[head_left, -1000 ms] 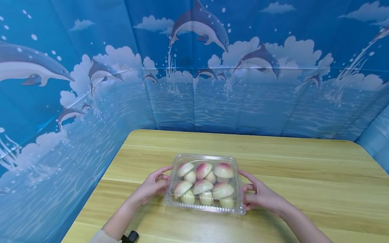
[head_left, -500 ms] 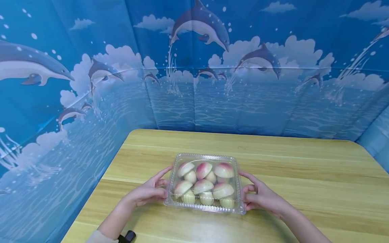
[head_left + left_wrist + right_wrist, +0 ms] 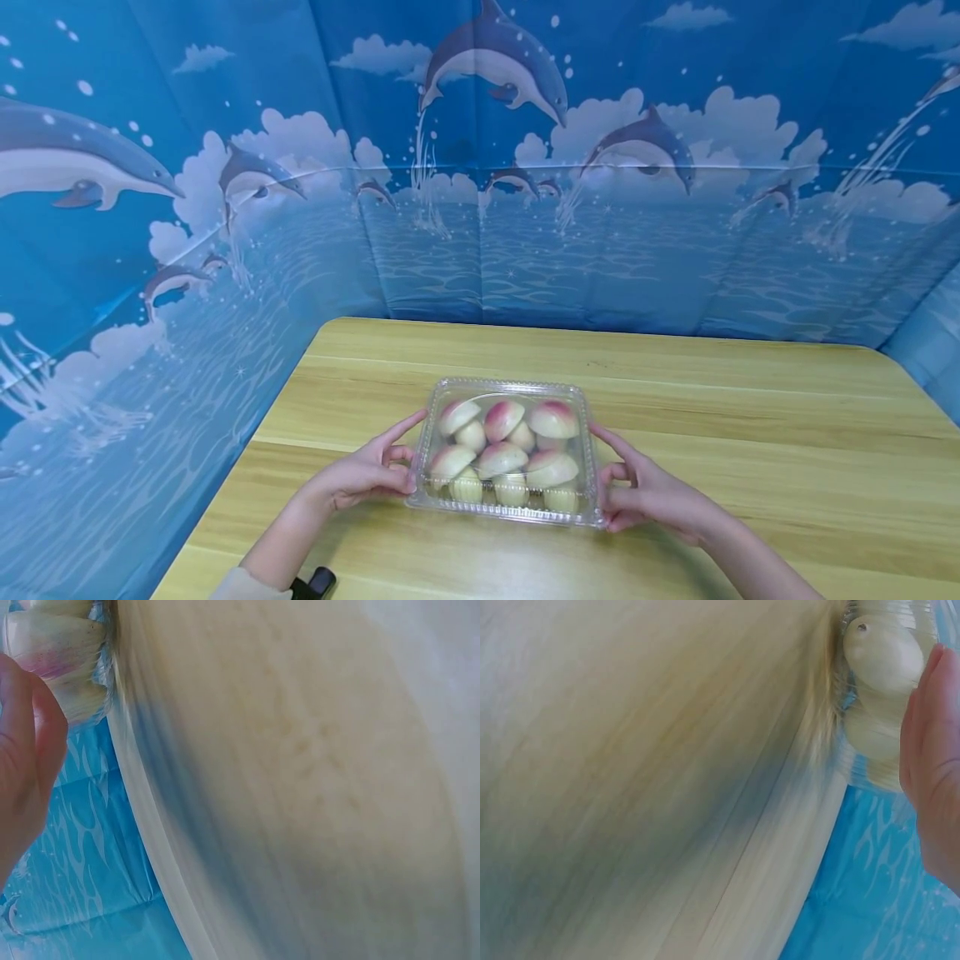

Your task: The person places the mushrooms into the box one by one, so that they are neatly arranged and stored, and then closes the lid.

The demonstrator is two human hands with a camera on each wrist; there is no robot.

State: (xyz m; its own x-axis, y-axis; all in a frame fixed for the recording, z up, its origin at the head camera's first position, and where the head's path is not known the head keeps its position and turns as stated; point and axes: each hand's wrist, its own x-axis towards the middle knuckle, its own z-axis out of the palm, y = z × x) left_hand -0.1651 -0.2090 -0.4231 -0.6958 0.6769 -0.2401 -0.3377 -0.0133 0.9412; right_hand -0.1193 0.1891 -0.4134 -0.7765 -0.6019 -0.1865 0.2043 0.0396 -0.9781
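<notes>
A clear plastic clamshell box point(image 3: 510, 387) with a ribbed rim sits on the wooden table. Through its lid show several pale rounded buns point(image 3: 501, 460), blushed pink, over paler rounded pieces. My left hand point(image 3: 358, 477) holds the box's left side, index finger stretched along it and thumb at the near corner. On the opposite side my right hand point(image 3: 654, 493) grips the edge, index finger toward the back and the other fingers bent in. Both wrist views catch the box only at an upper corner, beside the left hand point(image 3: 26, 754) and the right hand point(image 3: 937, 761).
The light wooden table point(image 3: 750, 417) extends beyond the box at the back and right. A blue curtain point(image 3: 600, 250) printed with dolphins hangs behind the table and along its left. Near the front edge, a black object point(image 3: 318, 581) shows at the left sleeve.
My left hand has shifted slightly outward, and its thumb now lies against the box's side near the front corner. The right hand's fingers have adjusted a little; the box stays almost in place.
</notes>
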